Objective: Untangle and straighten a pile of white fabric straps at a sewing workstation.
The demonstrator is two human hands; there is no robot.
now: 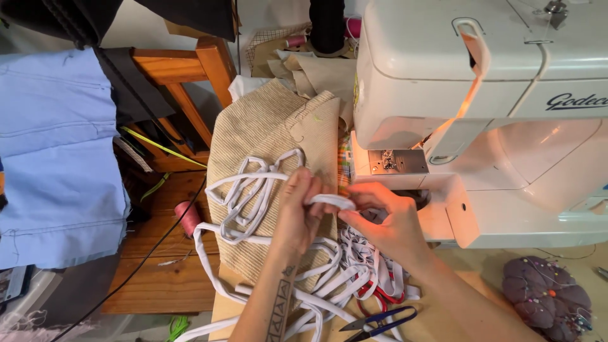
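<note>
Left of sewing machine (494, 126): left hand (297, 209) and right hand (386, 221), both grips pinching white strip (332, 201) over beige fabric (272, 133); strip tangle, red-handled scissors (380, 294), blue snips (380, 320) below machine on bench (456, 272).

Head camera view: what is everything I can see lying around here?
sewing machine: one, white, right
white strip: one long tangle, centre, held between both hands
beige fabric: one piece, under the strip
thread spool: one, pink, left on wood
red-handled scissors: one, under the tangle
blue snips: one, bottom centre
pincushion: one, purple, bottom right
blue cloth: one, far left
wooden chair: one, upper left
left hand: pinching the strip
right hand: pinching the strip
</note>
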